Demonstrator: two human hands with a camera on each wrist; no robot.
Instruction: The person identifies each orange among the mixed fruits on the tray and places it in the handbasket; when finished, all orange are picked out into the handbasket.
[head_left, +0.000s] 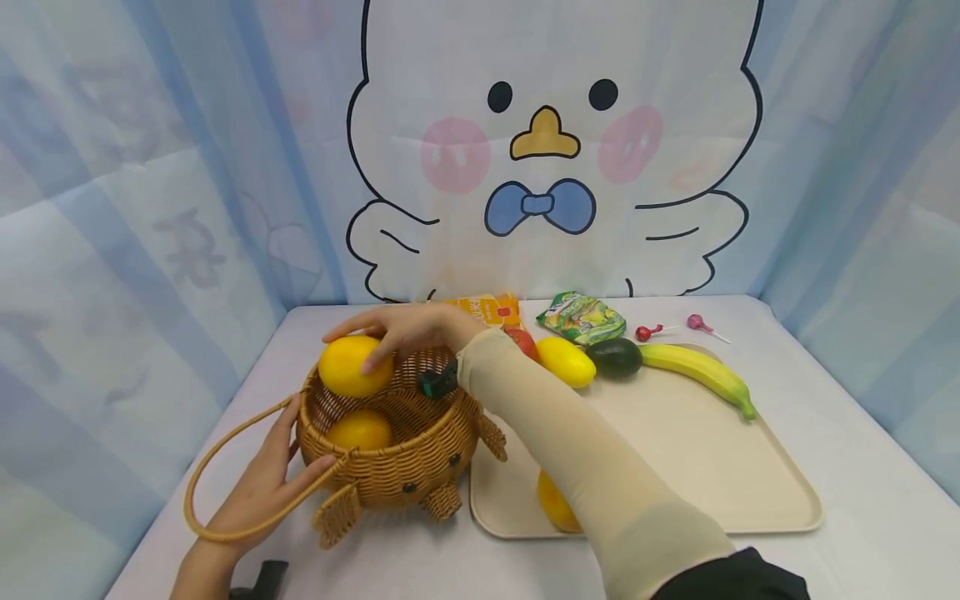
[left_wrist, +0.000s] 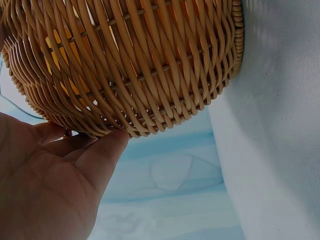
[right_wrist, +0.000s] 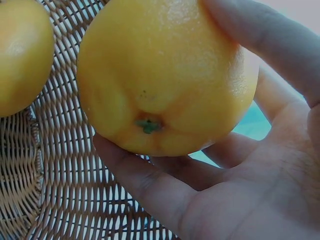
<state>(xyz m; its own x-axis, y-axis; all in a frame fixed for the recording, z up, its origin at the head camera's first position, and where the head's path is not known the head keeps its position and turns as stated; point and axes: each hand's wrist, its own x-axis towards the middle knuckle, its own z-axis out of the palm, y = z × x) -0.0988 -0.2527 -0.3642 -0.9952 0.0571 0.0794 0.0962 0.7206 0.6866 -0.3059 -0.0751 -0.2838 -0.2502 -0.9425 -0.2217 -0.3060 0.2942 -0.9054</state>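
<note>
A brown wicker basket (head_left: 420, 467) with an animal face stands left of centre, its thin handle tipped to the left. My left hand (head_left: 258, 492) grips its left side, thumb towards the front rim; the left wrist view shows fingers (left_wrist: 107, 150) against the weave. Inside the basket lies one orange (head_left: 360, 430), also visible in the right wrist view. Over the basket's opening, my right hand (head_left: 412, 327) holds another orange (right_wrist: 165, 75) between thumb and fingers, its green stem end showing. A third orange (head_left: 557, 504) on the tray is partly hidden by my right forearm.
A beige tray (head_left: 675, 467) right of the basket bears a banana (head_left: 701, 371), an avocado (head_left: 615, 358), a lemon (head_left: 566, 362) and a partly covered red fruit (head_left: 522, 342). Behind are a green packet (head_left: 581, 318), an orange packet (head_left: 491, 308) and two lollipops (head_left: 696, 322).
</note>
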